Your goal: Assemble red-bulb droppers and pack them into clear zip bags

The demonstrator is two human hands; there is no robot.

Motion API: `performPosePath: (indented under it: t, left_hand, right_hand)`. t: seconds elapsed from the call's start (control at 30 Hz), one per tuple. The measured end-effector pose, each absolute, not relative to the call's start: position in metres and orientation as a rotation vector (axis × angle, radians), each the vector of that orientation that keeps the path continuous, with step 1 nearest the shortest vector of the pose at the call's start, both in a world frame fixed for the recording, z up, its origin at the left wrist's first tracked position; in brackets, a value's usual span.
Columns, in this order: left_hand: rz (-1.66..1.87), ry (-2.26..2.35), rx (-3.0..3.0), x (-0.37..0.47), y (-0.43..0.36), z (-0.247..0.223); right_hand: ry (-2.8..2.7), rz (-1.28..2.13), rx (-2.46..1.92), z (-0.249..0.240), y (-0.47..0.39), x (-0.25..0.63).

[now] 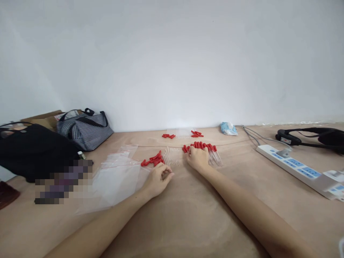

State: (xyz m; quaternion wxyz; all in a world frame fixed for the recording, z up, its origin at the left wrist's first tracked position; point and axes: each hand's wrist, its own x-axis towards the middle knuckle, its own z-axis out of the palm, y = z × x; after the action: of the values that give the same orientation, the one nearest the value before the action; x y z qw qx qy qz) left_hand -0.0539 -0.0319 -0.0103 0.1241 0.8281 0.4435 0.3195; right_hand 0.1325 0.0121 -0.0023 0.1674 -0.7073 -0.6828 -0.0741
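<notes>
My left hand [158, 180] is loosely closed, thumb and fingers drawn together, beside a small heap of red caps [154, 158]; whatever it holds, if anything, is too small to see. Just past it lies a set of thin pale sticks [172, 156], side by side. My right hand [198, 157] rests closed at a row of clear sticks with red tops [215, 156], its fingertips touching the red ends. Those fingers partly cover the row, so what is between them is hidden. Another red-topped piece [185, 149] sits left of that hand.
Clear zip bags [115, 182] lie on the wooden table at left. Behind them stand a striped bag [84, 130] and a black bag [37, 150]. More red caps [168, 136] lie near the wall. A power strip [295, 168], headset [298, 138] and blue-white crumpled item [229, 128] are at right.
</notes>
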Motion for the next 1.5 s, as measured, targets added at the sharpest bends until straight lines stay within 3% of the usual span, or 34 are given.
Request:
performPosePath:
  t: [0.2,0.37,0.53,0.77,0.93,1.03,1.2,1.5]
  left_hand:
    - [1.019,1.768,2.376,-0.072,0.001,0.011]
    - [0.727,2.134,2.365,-0.074,0.021,0.022]
    - [0.556,2.217,2.319,-0.065,0.027,0.02]
    - [0.667,2.145,2.391,-0.059,0.016,0.03]
    - [0.997,1.594,2.568,-0.054,-0.017,0.023]
    - [0.966,1.357,2.58,-0.053,-0.035,0.007]
    - [0.814,1.338,2.42,-0.053,-0.046,-0.01]
    - [0.707,1.198,2.509,-0.047,-0.047,-0.003]
  right_hand:
    - [-1.997,-0.062,-1.99,-0.002,0.011,0.113]
    - [-1.912,0.035,-2.088,-0.001,0.017,0.097]
    - [-1.859,0.101,-2.127,0.002,0.022,0.094]
    - [-1.854,0.142,-2.113,0.004,0.024,0.094]
    - [-1.871,0.117,-1.955,0.006,0.014,0.11]
    - [-1.915,0.114,-1.624,-0.004,0.0,0.131]
    - [-2.036,0.051,-1.22,-0.026,-0.023,0.167]
    - [-2.279,0.006,-1.137,-0.026,-0.052,0.177]
